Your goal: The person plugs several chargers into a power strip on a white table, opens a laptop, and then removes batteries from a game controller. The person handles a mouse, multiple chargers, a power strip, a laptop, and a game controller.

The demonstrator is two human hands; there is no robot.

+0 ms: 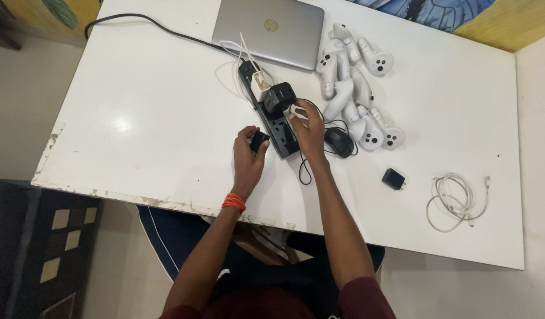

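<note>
Showing no lit screen: only a closed silver laptop [266, 35], lying at the far edge of the white tabletop [136, 88], hiding its display and bearing a small round gold emblem [271, 25] at the lid's centre.

Two bare forearms, no gloves. Left hand [249, 155]: no ring or watch visible; orange thread band [233, 202], several strands, around wrist. Right hand [308, 128]: wrist bare. Maroon short sleeves [361, 295] ending above elbows, same maroon across chest at bottom edge. Dark navy trousers [184, 236] with thin white side stripe on lap.
</note>
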